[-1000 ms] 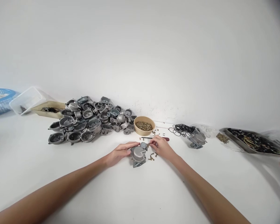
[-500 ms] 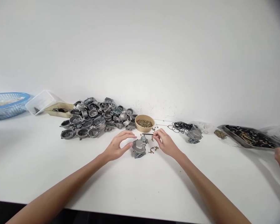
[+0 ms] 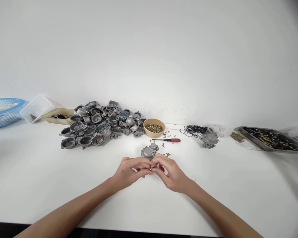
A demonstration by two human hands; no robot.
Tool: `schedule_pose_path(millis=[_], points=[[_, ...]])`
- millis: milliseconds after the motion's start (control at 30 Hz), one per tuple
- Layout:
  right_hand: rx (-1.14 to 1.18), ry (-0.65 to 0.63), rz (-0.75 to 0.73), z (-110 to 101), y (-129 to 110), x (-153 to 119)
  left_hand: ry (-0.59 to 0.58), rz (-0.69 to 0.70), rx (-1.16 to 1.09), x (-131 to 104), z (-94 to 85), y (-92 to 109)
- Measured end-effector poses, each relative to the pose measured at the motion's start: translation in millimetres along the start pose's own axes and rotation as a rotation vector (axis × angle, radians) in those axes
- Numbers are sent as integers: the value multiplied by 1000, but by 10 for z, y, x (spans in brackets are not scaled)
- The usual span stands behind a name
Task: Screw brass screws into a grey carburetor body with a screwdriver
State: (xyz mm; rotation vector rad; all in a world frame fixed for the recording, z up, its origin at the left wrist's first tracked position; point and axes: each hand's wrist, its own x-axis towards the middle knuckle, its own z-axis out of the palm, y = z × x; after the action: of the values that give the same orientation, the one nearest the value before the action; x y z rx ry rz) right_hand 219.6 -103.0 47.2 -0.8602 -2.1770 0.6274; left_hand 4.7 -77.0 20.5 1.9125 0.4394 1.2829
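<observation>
Just in front of a grey metal carburetor (image 3: pixel 148 152), my two hands meet at the fingertips. My left hand (image 3: pixel 132 171) is closed in a pinch, and my right hand (image 3: pixel 170 172) pinches from the other side. Between them shows a small brass-coloured screw (image 3: pixel 151 168), partly hidden by the fingers. The carburetor rests on the white table, its near side covered by my hands. A few loose screws (image 3: pixel 167 154) lie beside it. Behind it lies a screwdriver (image 3: pixel 175 140) with a red handle and a dark shaft pointing left.
A tan bowl (image 3: pixel 154 135) of small brass screws stands behind. To its left is a heap of carburetor parts (image 3: pixel 97 140). On the right are black rubber rings (image 3: pixel 192 130), another carburetor (image 3: pixel 209 138) and a dark tray (image 3: pixel 263 142). A blue basket (image 3: pixel 5 122) sits far left.
My right hand has left the loose screws and moved toward me, meeting my left hand, which has closed. The red-handled screwdriver is uncovered. Another person's hand at the right edge is gone.
</observation>
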Motion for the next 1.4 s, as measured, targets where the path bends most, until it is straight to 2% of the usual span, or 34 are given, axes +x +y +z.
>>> schedule_pose_path(millis=[133,267,367,433,533,700,867,1200,1400], points=[[23,75,-11,43,-15,-21,2,-138,-22,-6,-6,25],[-11,251,-111,-43,-30,-4,15,-236,-22,43,-102,45],[-132,422,-148,-219,39,24,138,-244,70,132,-268,16],[-223,489,-131,-318,136,31,248,-268,123,183,-384,-52],[-285,456,-82,-353,293,17,312,-353,122,200,-476,-222],[-274,311,-50,-242,376,-9,236,-396,75,136,-383,-439],[-283,299,-86,-190,356,-1,169,-334,160,123,-296,-424],[-211,284,-40,-173,315,7,142,-327,214,137,-307,-470],[-199,256,-22,-183,328,6,122,-261,299,144,-314,-433]])
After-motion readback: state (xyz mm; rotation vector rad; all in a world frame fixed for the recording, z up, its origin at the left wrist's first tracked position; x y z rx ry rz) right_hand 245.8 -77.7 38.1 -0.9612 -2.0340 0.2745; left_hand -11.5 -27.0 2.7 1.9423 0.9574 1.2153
